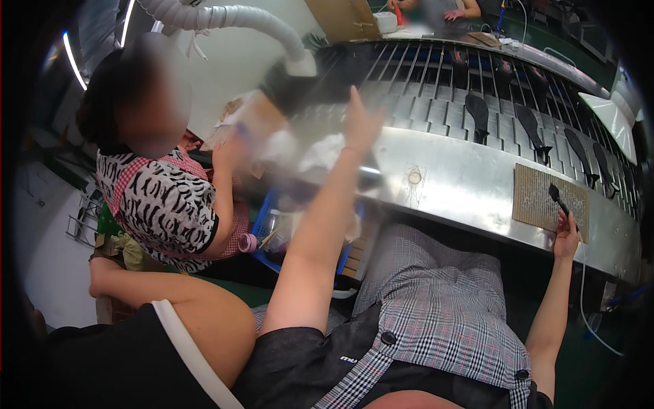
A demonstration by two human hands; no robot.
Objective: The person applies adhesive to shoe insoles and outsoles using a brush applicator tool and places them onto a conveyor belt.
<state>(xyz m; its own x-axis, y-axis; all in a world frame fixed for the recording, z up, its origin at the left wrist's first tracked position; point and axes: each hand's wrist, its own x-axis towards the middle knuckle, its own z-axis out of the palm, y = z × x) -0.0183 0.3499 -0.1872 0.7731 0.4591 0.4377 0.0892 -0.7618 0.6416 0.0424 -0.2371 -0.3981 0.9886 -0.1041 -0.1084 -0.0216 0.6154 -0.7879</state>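
Observation:
My left hand (363, 126) is stretched out over the near left part of a metal slatted conveyor (426, 109). It is blurred by motion, with one finger pointing away and nothing visible in it. At the right, my right hand (566, 235) is closed around a slim black tool (557, 199) with a wider, dark tip. The tip is over a ribbed brown cardboard piece (535, 194) on the conveyor's steel edge. A thin white cord (584, 293) hangs down beside that hand. Several long, curved black pieces (476, 116) lie on the slats beyond the cardboard.
A co-worker (160, 198) stands close on my left, handling blurred white and brown items. Beneath the steel edge, a blue basket (262, 221) holds a bottle and other items. A white flexible duct (252, 19) hangs over the far left. Another person's hand (454, 14) shows at the far side.

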